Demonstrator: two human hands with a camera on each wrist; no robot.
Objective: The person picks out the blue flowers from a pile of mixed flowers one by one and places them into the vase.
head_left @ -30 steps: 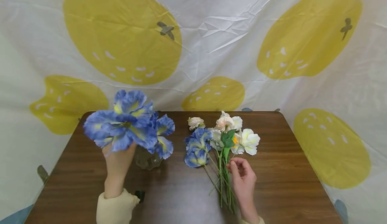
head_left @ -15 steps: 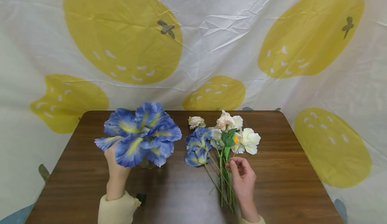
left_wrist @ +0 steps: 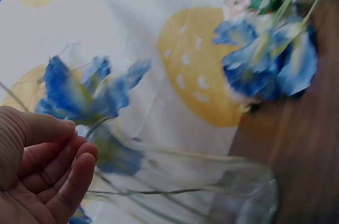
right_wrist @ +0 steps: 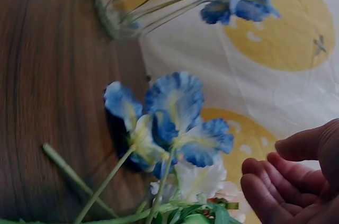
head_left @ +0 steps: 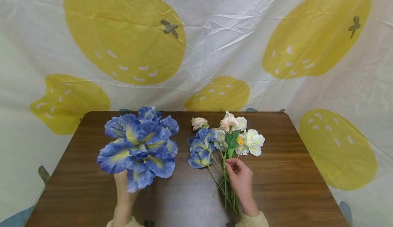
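Note:
My left hand [head_left: 123, 184] is below a cluster of blue artificial irises [head_left: 139, 145], mostly hidden by the petals. In the left wrist view its thumb and fingertips pinch beside a blue iris [left_wrist: 90, 91], at its thin curved stem. A clear glass vase [right_wrist: 114, 9] holds several iris stems. My right hand [head_left: 241, 179] hovers over a bundle of green stems [head_left: 231, 189]. Its fingers are loosely curled, with nothing between them in the right wrist view. Beside that hand lie more blue iris blooms [head_left: 201, 148].
Among the lying flowers are white irises [head_left: 254, 142], a pale pink bloom [head_left: 228, 122] and a small cream bloom [head_left: 199, 123]. Green leaves [head_left: 232, 139] lie on the stems. The brown wooden table [head_left: 285, 186] ends at a fruit-printed curtain [head_left: 196, 49].
My left hand has brought the blue iris rightward to the vase, then drawn lower toward me, with the blooms now spread lower. My right hand has shifted slightly left over the stems.

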